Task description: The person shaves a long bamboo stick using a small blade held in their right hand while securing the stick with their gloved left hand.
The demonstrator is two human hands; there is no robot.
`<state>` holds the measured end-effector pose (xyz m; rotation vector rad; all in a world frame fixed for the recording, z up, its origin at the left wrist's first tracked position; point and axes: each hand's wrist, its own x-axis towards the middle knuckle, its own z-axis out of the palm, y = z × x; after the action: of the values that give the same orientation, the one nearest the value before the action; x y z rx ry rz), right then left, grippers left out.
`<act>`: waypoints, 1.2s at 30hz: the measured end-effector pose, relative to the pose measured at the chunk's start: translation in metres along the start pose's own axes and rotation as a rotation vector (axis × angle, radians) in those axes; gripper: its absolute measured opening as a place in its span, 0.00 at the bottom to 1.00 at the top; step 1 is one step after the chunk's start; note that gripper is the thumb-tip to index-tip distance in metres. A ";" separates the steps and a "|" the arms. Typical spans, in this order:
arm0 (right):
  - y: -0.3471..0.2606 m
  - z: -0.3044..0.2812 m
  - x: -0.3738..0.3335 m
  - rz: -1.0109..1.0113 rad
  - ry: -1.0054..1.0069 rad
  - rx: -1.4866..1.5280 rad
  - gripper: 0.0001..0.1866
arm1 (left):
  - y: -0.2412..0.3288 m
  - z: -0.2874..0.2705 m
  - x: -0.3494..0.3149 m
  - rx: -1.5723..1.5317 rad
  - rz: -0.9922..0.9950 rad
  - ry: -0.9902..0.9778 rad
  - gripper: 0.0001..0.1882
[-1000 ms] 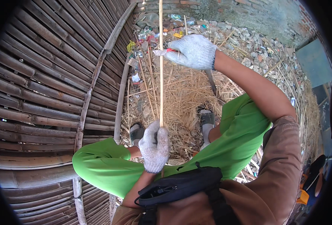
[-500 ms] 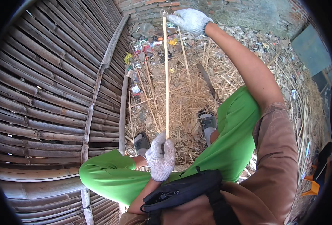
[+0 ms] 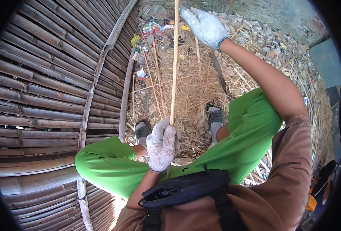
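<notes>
A long, pale bamboo stick [image 3: 174,69] stands nearly upright in the picture, its upper end running past the top edge. My left hand [image 3: 162,144], in a whitish knitted glove, is closed around its lower part. A short piece of the stick shows below that hand, above my lap. My right hand [image 3: 205,29], gloved too, is held far out beside the stick's upper part. Its fingers are stretched toward the stick, with a small gap showing between fingertips and stick. I see nothing clearly held in it.
A bamboo slat wall [image 3: 55,88] rises on the left. Straw and shavings [image 3: 189,88] cover the ground between my feet, with a dark blade-like strip [image 3: 218,71] lying there. Rubble and litter lie toward the brick wall [image 3: 262,15]. A black bag [image 3: 185,188] hangs at my waist.
The stick has shifted up and outward, so its top now leaves the picture. My left hand has risen slightly. My right hand has come away from the stick's tip, fingers straighter.
</notes>
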<state>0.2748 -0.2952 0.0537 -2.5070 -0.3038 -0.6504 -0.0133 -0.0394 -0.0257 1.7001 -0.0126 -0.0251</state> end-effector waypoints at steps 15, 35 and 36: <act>-0.090 -0.023 -0.086 -0.304 -0.450 -0.017 0.31 | 0.000 -0.014 0.006 -0.292 -0.079 0.060 0.18; -0.108 -0.015 -0.104 -0.399 -0.537 -0.135 0.23 | -0.010 -0.015 -0.003 -0.208 -0.009 0.095 0.17; -0.099 -0.015 -0.090 -0.420 -0.456 -0.160 0.24 | -0.007 -0.013 -0.005 -0.196 0.021 0.088 0.17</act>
<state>0.1583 -0.2284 0.0622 -2.7496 -0.9987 -0.2474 -0.0177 -0.0251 -0.0313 1.5033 0.0360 0.0623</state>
